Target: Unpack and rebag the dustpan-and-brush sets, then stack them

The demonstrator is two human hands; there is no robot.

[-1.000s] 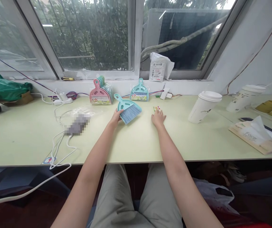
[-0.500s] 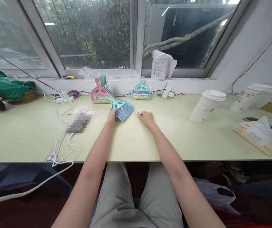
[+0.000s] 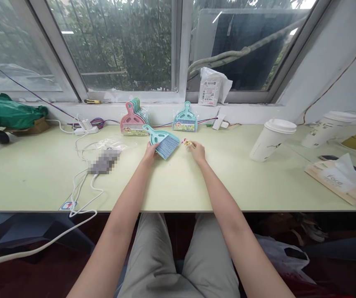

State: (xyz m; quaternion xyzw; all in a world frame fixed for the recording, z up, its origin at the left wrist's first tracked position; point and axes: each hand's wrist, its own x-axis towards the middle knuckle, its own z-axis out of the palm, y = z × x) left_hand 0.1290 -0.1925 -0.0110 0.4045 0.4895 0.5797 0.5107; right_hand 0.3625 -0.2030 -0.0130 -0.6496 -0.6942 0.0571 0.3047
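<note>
My left hand (image 3: 151, 152) is closed around the side of a teal dustpan-and-brush set (image 3: 167, 145), tilted with its blue bristles toward me and to the right. The handle points to the back left. Just right of it, my right hand (image 3: 198, 152) pinches a small colourful printed label (image 3: 188, 142), partly covered by the fingers. Behind them, a row of packaged dustpan sets (image 3: 132, 118), a pink one in front, stands against the wall. Another packaged teal set (image 3: 185, 118) leans there farther right.
A lidded paper cup (image 3: 269, 140) stands on the right, near a tissue pack (image 3: 336, 178). At left lie white cables (image 3: 78, 186), clear plastic wrap (image 3: 112, 144) and a blurred grey object (image 3: 105, 161). A power strip (image 3: 86, 129) sits at the back.
My right hand has gone from lying low over the label to pinching it, slightly raised and turned. My left hand has shifted the dustpan set a little to the right.
</note>
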